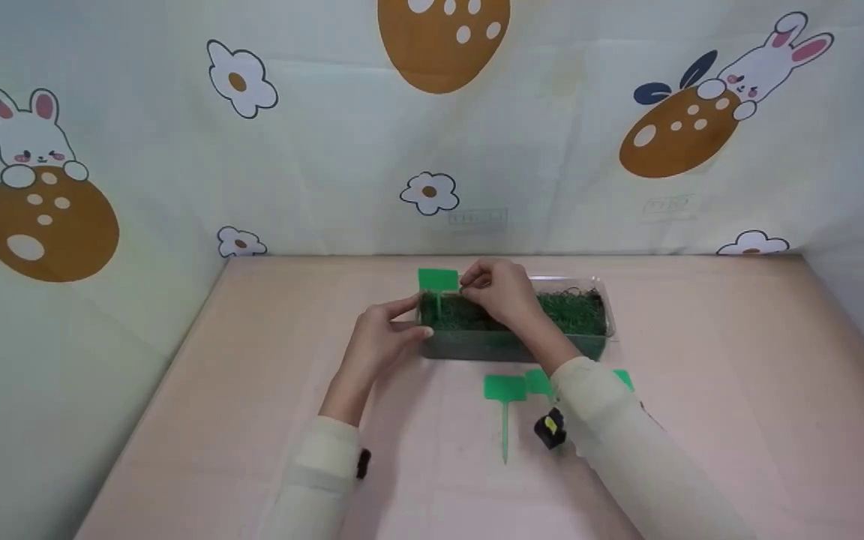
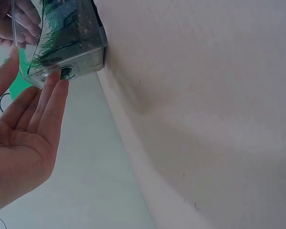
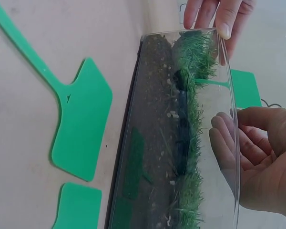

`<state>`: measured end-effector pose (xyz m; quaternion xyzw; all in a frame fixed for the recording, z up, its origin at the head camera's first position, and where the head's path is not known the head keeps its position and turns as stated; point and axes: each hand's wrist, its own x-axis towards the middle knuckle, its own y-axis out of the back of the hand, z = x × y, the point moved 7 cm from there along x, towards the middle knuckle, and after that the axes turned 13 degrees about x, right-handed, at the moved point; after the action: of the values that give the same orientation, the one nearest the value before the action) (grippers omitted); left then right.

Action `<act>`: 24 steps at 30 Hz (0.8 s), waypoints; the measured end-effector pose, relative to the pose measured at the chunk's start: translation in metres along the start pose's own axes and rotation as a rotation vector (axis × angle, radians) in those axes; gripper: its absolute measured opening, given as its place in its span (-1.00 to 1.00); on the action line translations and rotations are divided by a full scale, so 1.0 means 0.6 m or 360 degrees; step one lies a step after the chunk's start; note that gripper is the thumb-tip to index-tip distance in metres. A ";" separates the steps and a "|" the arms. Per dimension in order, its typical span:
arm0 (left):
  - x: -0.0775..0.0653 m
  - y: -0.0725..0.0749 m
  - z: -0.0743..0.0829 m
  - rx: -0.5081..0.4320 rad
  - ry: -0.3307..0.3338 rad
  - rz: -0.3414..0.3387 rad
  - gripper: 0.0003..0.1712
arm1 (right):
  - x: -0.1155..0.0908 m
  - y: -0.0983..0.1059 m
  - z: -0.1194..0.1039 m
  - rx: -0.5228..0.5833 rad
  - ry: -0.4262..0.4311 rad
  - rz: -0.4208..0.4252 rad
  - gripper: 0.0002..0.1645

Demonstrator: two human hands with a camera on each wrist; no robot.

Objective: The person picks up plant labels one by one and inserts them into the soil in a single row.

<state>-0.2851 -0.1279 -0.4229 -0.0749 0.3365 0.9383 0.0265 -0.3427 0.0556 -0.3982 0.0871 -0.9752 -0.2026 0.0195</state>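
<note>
A clear plastic box [image 1: 511, 346] of dark soil and green grass [image 1: 573, 311] stands on the table. My left hand [image 1: 381, 337] grips its left end, thumb by the front rim and fingers against the end wall. A green T-shaped plant label [image 1: 438, 280] stands upright in the grass at that end. My right hand [image 1: 503, 292] is over the grass just right of this label, its fingers bent loosely. Through the clear wall in the right wrist view, the right fingers [image 3: 224, 136] show nothing held between them.
Several more green labels lie in front of the box, one flat label [image 1: 505, 388] in plain sight and another [image 1: 539, 381] partly behind the right sleeve [image 1: 604, 409]. A patterned cloth wall [image 1: 327, 172] rises behind the pink tabletop [image 1: 252, 360].
</note>
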 end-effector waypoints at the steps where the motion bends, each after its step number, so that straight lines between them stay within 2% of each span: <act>1: 0.000 0.000 0.000 0.0007 0.0002 0.0002 -0.28 | -0.001 0.001 0.000 -0.0003 -0.0003 0.0002 -0.93; 24: 0.001 -0.001 0.000 0.0052 -0.0004 0.0017 -0.26 | -0.017 0.036 0.015 -0.0008 0.0018 0.0045 -0.92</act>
<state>-0.2855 -0.1272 -0.4233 -0.0714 0.3522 0.9329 0.0231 -0.3371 0.0804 -0.3977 0.0745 -0.9757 -0.2043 0.0282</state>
